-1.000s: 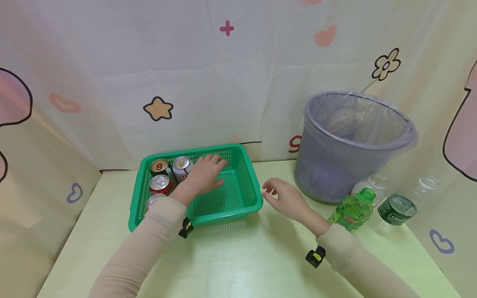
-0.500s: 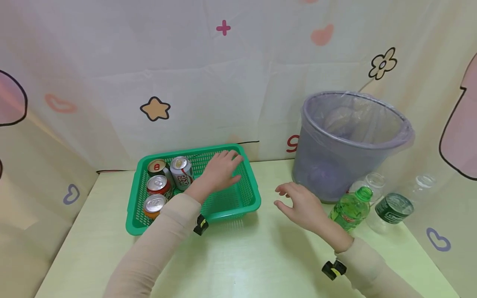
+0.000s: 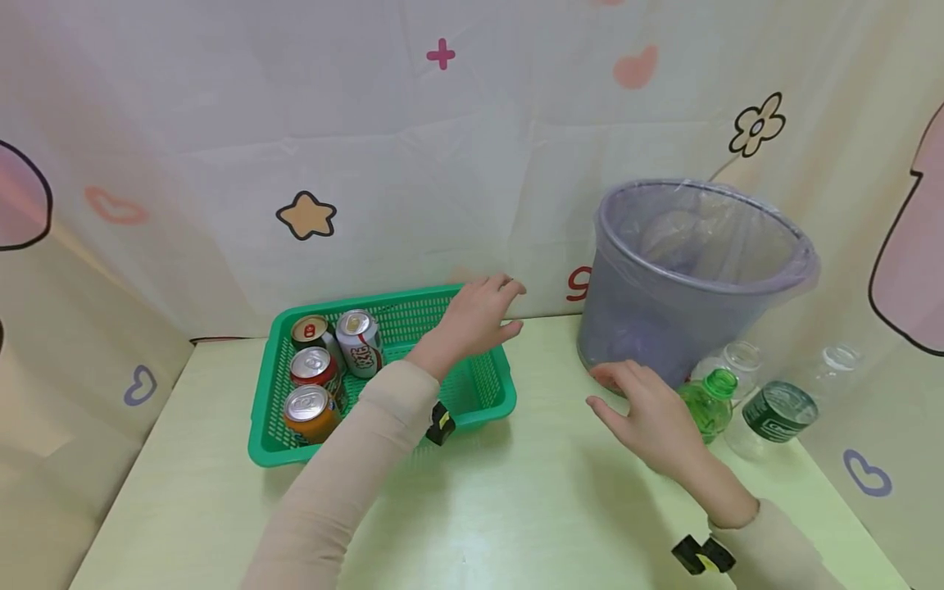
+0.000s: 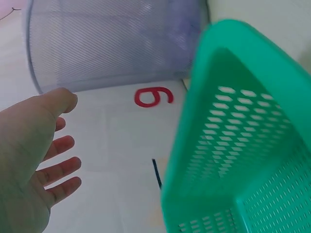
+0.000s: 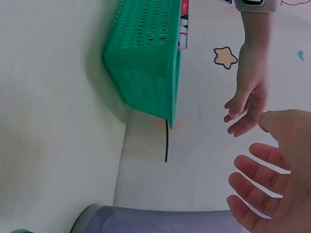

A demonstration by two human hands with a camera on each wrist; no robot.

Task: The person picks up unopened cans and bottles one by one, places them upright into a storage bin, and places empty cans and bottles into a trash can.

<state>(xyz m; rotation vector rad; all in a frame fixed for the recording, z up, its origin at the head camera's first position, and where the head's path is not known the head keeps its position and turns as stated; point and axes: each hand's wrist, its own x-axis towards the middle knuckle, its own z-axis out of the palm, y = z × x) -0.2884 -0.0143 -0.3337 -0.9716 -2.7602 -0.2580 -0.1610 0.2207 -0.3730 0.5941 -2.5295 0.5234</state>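
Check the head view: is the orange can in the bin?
No, the orange can sits in the basket, next to the red can.

- Behind the left fingers (image 3: 512, 288) I lose the far right corner of the green basket (image 3: 496, 412); the left wrist view blurs its near rim and crops it.
- Beside the right fingers (image 3: 610, 374), the green bottle (image 3: 714, 407) has its left side covered; I can't read its label.
- Just past those fingers, the bin (image 3: 637, 319) has some of its base masked.
- Left of the left fingers, the red can (image 3: 313, 366) has its lower body behind the orange can (image 3: 313, 419).
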